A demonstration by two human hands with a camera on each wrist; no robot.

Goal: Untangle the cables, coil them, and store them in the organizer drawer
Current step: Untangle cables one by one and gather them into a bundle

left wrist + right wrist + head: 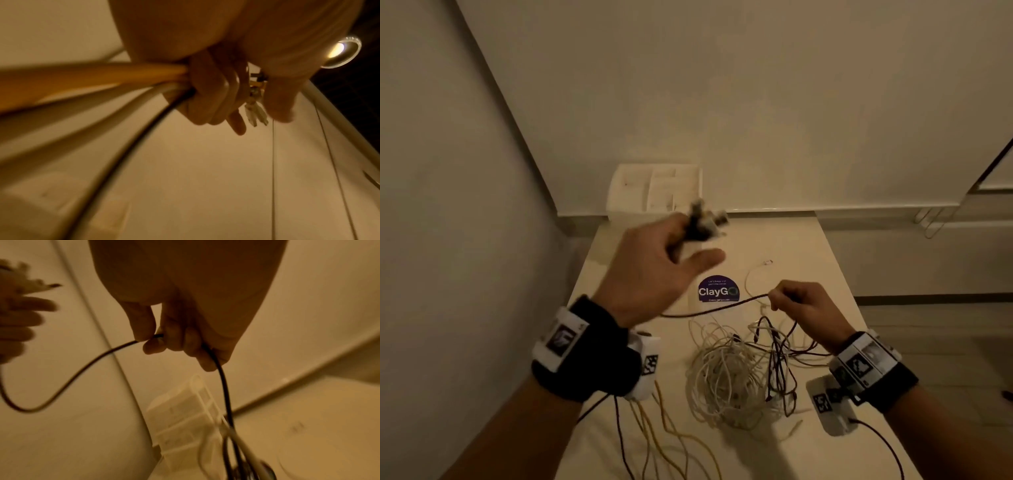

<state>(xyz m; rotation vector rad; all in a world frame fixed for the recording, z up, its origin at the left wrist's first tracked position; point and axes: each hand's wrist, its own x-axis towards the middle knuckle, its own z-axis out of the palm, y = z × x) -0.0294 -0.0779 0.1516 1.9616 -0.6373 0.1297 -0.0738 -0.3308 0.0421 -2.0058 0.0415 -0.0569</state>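
My left hand [693, 240] is raised over the table and grips a bunch of cable ends, whose blurred connectors [705, 217] stick out above the fingers. In the left wrist view the fingers [207, 97] curl round a yellow cable [102, 73], a white one and a black one [123, 146]. My right hand [779, 301] pinches a dark cable [715, 310] between thumb and forefinger [144, 327]; the cable sags towards the left hand. A tangle of white and dark cables [736, 373] lies on the table below. The white organizer drawer [626, 192] stands at the table's far edge.
Yellow cables [654, 431] trail off the table's near left. A short white cable [751, 277] lies beside a purple ClayGo sticker [717, 291]. The white table [808, 246] stands in a corner, with walls close behind and on the left.
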